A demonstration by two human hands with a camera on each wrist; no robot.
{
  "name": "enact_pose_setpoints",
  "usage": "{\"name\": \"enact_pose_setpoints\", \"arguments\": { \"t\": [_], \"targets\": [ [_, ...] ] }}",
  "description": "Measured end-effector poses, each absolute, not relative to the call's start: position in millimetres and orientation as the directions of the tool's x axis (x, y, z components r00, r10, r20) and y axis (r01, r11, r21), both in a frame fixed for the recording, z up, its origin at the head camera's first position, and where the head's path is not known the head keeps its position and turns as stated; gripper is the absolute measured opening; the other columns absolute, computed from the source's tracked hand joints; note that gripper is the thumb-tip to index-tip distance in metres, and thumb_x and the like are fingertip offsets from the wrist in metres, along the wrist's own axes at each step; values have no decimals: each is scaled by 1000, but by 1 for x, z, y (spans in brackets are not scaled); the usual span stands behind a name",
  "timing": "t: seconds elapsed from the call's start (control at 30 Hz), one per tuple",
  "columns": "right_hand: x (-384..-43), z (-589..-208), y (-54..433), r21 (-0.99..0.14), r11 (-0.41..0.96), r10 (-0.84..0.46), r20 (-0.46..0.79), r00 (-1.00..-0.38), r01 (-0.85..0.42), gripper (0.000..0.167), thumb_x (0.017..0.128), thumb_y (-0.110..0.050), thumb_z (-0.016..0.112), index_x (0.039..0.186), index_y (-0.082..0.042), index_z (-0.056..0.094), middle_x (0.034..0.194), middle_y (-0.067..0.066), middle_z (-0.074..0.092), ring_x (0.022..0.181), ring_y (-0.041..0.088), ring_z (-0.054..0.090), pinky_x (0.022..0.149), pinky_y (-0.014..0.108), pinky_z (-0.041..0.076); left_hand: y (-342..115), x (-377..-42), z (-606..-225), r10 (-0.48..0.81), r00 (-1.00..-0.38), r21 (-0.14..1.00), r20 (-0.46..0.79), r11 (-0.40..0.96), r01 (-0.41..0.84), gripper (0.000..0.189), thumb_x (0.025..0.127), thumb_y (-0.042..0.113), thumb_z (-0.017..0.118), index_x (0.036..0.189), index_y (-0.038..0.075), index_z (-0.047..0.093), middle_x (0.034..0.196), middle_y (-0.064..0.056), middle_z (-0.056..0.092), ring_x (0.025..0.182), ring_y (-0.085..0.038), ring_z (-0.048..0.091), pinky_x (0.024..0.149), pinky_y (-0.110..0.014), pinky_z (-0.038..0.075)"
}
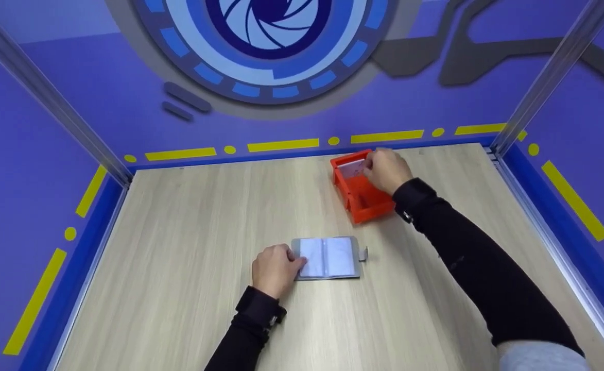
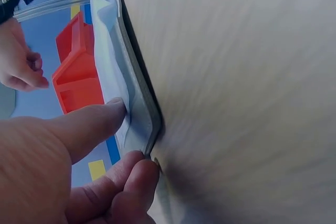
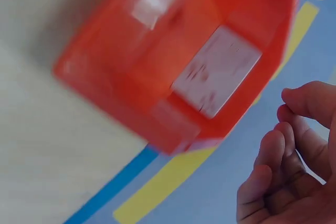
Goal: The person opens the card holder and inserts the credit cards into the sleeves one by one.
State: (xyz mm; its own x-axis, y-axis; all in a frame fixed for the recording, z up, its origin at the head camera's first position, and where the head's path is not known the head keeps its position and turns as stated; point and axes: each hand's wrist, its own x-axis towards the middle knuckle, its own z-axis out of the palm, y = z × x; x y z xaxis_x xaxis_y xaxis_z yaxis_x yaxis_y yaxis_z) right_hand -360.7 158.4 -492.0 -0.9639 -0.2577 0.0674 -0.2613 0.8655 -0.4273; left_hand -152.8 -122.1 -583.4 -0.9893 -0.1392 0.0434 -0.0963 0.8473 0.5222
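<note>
Grey booklet (image 1: 339, 256), left fingers (image 2: 139, 182) pinching it, right fingers (image 3: 270, 148) loosely curled, empty, near red bin (image 1: 376, 212), card (image 3: 218, 72) inside

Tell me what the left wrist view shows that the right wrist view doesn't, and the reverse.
Only the left wrist view: the left hand, its thumb on the page of an open booklet and fingers at the cover's edge.

Only the right wrist view: a pale card with dark marks, lying inside the bin.

Both: the red bin, the right hand, the wooden tabletop and yellow wall markings.
</note>
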Motion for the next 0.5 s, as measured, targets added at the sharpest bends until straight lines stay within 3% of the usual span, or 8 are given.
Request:
{"name": "enact_pose_setpoints", "arguments": {
  "t": [0.17,0.3,0.5],
  "targets": [
    [-388,-501,162,-317,905,-261,111,-959,-283,18,101,-15,79,100,3,77,105,21,71,96,38,68,87,51,57,-122,-152,-586,-132,-990,514,52,853,-87,36,88,41,91,71,19,68,72,3,69,64,-14,60,61,-37,49],
    [-403,-506,157,-290,918,-261,74,-963,-271,20,101,-18,81,103,2,76,112,20,67,102,38,65,93,50,56,-123,-152,-584,-137,-989,508,50,856,-93,35,88,41,92,73,19,69,74,3,70,65,-15,61,62,-37,50],
    [-416,-515,154,-239,935,-248,89,-965,-262,37,99,-20,84,124,4,70,132,28,65,123,47,62,108,59,53,-123,-154,-582,-137,-989,519,50,850,-91,36,88,41,91,72,19,68,73,3,68,65,-15,59,62,-37,48]
  ]
}}
